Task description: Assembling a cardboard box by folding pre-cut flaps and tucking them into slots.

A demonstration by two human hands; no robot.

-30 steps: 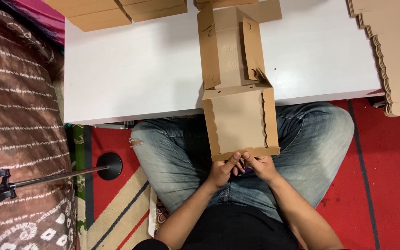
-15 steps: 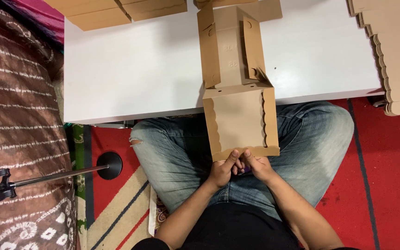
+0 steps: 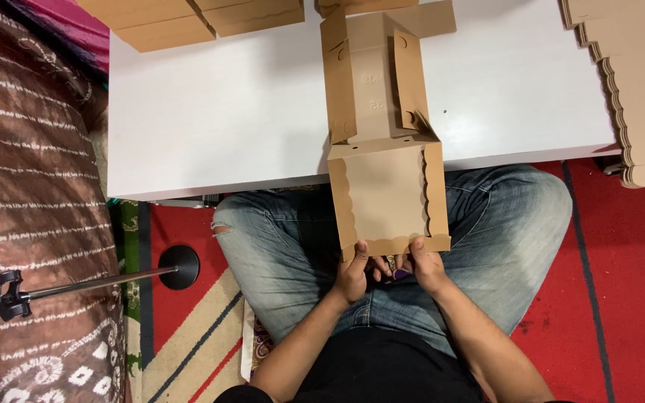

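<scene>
I see the left hand (image 3: 352, 275) and the right hand (image 3: 425, 269) both clamped on the near flap of a brown cardboard box (image 3: 386, 198). The box hangs over the near edge of the white bench (image 3: 218, 127) and reaches down to the lap. Between the hands is something small and dark, maybe purple; I cannot tell what. Flat cardboard sheets (image 3: 636, 82) lie at the right edge.

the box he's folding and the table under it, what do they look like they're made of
The box, held at its near edge by the left hand and right hand, looks like thin brown cardboard: matte, with creased folds and scalloped cut edges. The table looks like white laminate or painted board, smooth with a faint sheen; which one is unclear.
</scene>
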